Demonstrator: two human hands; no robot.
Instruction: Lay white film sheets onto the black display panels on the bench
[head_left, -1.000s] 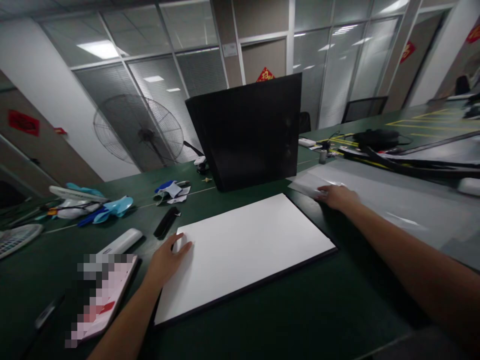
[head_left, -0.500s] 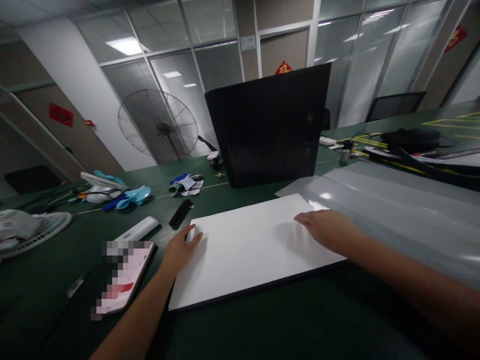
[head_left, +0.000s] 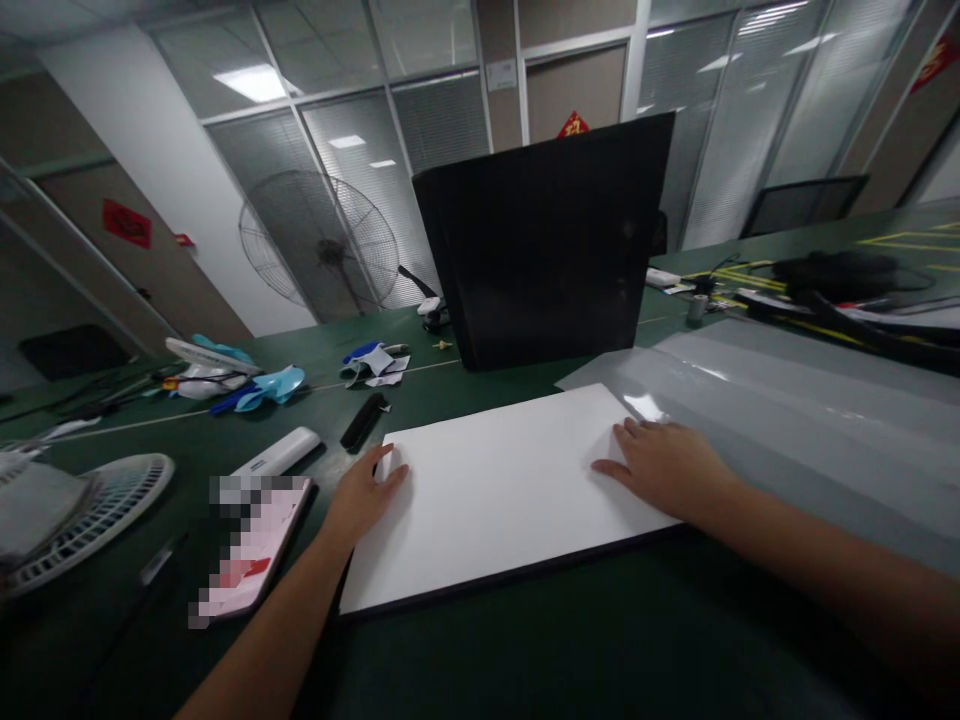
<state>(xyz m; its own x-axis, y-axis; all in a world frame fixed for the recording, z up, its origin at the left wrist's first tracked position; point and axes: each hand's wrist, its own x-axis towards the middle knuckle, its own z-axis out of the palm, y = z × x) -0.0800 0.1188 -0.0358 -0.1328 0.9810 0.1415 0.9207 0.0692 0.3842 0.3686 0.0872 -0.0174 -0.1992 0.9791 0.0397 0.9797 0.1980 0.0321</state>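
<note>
A flat white rectangular board (head_left: 495, 490) with a dark lower edge lies on the green table in front of me. My left hand (head_left: 367, 495) grips its left edge, the thumb on the white top and the fingertips at the rim. Across the right edge rests my right hand (head_left: 667, 465), its thumb and fingers apart and touching the top surface. Just left of my left forearm is a pink-screened phone (head_left: 266, 545), partly blurred out. A white oblong device (head_left: 281, 453) lies beyond it, and a small black stapler-like object (head_left: 364, 422) sits near the board's far left corner.
A large black panel (head_left: 555, 250) stands upright behind the board. Clear plastic sheeting (head_left: 787, 410) spreads to the right. On the left are a white slatted basket (head_left: 112, 510), blue gloves (head_left: 270, 388) and cables. A fan (head_left: 326, 245) stands past the table.
My right thumb has come apart from the fingers, which now lie spread near the board's right edge. The left hand keeps its place. The view has shifted slightly.
</note>
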